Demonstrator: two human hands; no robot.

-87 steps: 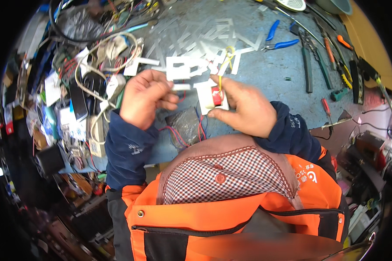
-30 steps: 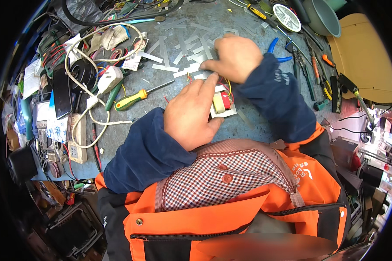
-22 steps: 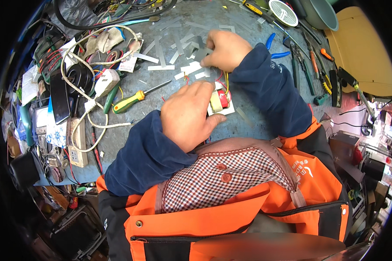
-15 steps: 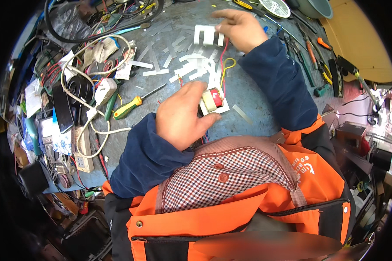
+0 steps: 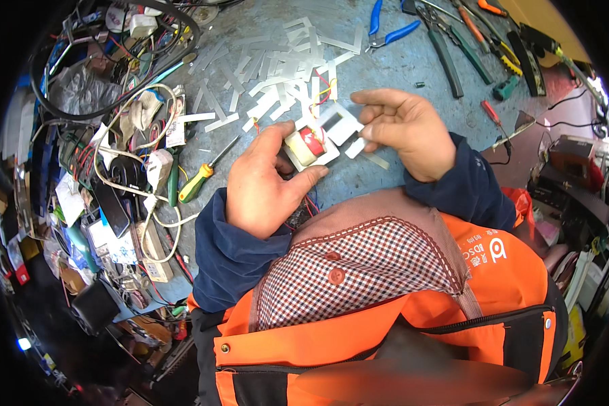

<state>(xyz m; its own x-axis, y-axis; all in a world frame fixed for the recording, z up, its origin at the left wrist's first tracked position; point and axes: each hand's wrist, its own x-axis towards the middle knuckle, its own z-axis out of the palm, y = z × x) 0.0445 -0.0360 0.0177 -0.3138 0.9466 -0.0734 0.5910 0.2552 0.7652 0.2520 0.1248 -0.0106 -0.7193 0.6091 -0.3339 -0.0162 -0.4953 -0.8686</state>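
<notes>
My left hand (image 5: 264, 177) is closed around a small transformer coil (image 5: 311, 143), wound in red and cream, with a pale metal core around it. Thumb and fingers grip its near and far sides. Red and yellow wires (image 5: 327, 91) rise from its far end. My right hand (image 5: 411, 134) pinches a pale E-shaped stack of core plates (image 5: 346, 128) by one edge, right beside the coil. Whether the stack touches the coil I cannot tell. A thin metal strip (image 5: 377, 160) lies on the bench under my right fingers.
Loose metal strips and L-shaped plates (image 5: 271, 71) lie scattered beyond the coil. To the left are a yellow-green screwdriver (image 5: 196, 183), a white cable (image 5: 149, 213) and heaped clutter. Blue-handled cutters (image 5: 394, 32), green-handled pliers (image 5: 446, 62) and a red screwdriver (image 5: 492, 112) lie at the right.
My right hand has come down toward me from the far side, bringing the E-shaped plates beside the coil. My left hand still holds the coil. The view has shifted, too.
</notes>
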